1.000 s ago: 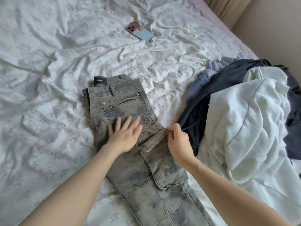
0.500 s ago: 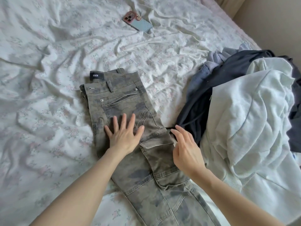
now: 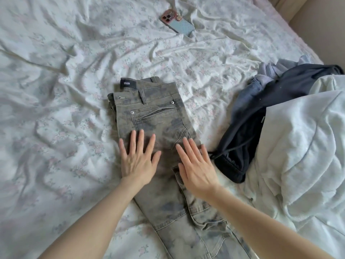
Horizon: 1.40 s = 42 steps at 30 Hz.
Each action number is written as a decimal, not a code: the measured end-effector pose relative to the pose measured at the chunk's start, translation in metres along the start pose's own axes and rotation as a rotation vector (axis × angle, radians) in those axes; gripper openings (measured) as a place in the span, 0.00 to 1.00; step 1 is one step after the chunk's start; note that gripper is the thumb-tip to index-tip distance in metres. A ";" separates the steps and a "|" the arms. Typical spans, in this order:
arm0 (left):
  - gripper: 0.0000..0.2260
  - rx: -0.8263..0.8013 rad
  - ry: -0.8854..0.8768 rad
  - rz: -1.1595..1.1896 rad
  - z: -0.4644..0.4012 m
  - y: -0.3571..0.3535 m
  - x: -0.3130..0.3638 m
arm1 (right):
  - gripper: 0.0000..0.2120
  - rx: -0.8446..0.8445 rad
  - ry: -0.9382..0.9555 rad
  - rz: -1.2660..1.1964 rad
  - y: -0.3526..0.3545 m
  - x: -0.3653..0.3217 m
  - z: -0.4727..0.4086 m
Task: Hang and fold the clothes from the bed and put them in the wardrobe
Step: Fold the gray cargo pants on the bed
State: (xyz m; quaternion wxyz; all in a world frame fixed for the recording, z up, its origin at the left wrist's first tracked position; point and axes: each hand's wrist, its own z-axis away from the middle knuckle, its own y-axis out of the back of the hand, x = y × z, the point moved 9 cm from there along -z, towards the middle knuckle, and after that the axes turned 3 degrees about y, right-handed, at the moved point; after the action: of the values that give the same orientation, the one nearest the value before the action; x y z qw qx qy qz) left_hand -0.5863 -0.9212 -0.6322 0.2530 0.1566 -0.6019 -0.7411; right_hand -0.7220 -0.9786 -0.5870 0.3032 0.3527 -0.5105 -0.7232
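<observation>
On the rumpled floral bed (image 3: 56, 128), whose edges run out of view, our heaped clothes (image 3: 298, 137) and camouflage trousers (image 3: 158, 116) are cropped, both flat, spread hands, left hand (image 3: 138, 161) and right hand (image 3: 197, 171), pressing the trousers, phone (image 3: 177, 23) beyond.

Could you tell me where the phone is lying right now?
The phone lies on the floral sheet at the head view's top centre, beyond the camouflage trousers.

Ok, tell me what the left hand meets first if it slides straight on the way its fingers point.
The left hand lies flat on the camouflage trousers, fingers pointing up the bed. It would first cross the zipped back pocket, then the waistband.
</observation>
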 end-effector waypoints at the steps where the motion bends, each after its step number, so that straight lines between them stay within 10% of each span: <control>1: 0.29 0.023 0.050 0.026 -0.008 0.004 -0.011 | 0.26 -0.020 -0.047 -0.002 -0.002 0.004 -0.018; 6: 0.35 0.166 0.346 0.444 -0.052 0.029 -0.066 | 0.29 0.111 -0.469 -0.292 0.011 0.049 -0.094; 10: 0.29 0.230 0.583 0.567 -0.079 0.045 -0.095 | 0.12 0.050 -0.699 -0.513 0.015 0.082 -0.132; 18: 0.10 0.469 0.595 0.622 -0.085 0.073 -0.107 | 0.04 0.619 -0.345 -0.543 0.079 0.055 -0.153; 24: 0.19 0.327 0.638 0.796 -0.107 0.051 -0.116 | 0.30 0.044 -0.396 -0.259 0.025 0.049 -0.179; 29: 0.33 0.117 0.623 1.180 -0.141 0.050 -0.125 | 0.29 -0.161 -0.279 -0.235 0.010 0.041 -0.183; 34: 0.17 0.113 0.305 1.240 -0.122 0.097 -0.094 | 0.33 0.111 -0.201 -0.314 0.070 0.044 -0.179; 42: 0.18 0.057 -0.292 0.892 -0.018 0.135 -0.014 | 0.44 0.045 0.295 0.435 0.135 0.011 -0.129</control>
State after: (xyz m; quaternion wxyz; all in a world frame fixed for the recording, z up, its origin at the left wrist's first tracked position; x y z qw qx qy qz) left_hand -0.5395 -0.9480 -0.5067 0.4552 -0.2165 -0.6598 -0.5574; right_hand -0.6121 -1.0948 -0.4903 0.5147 0.3430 -0.5404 -0.5704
